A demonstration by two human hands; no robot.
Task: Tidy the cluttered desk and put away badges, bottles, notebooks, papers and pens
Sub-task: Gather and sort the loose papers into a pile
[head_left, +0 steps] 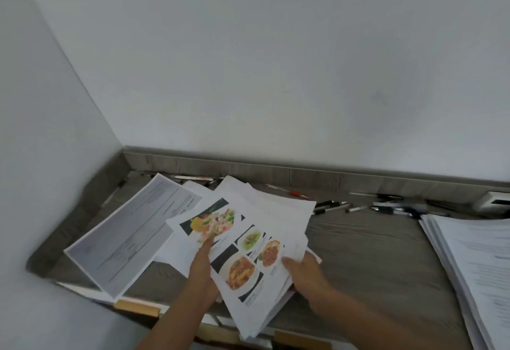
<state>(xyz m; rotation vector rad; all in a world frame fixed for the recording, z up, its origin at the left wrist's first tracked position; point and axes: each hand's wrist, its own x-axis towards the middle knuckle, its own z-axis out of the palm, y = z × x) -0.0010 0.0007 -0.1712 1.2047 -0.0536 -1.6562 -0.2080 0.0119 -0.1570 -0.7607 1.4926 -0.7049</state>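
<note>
A loose stack of white papers [256, 242] lies near the desk's front edge, its top sheet printed with food photos. My left hand [202, 269] holds the stack's left edge, thumb stretched over the top sheet. My right hand [306, 273] grips the stack's right edge, thumb on top. A grey printed sheet [124, 236] lies tilted to the left, partly under other sheets. Several pens [358, 206] lie scattered along the back of the wood-grain desk [358, 253].
A second tall pile of papers [474, 267] lies at the right edge. A white socket box [494, 200] sits at the back right. White walls meet at the left corner. Wooden drawer handles [138, 307] show below the desk front.
</note>
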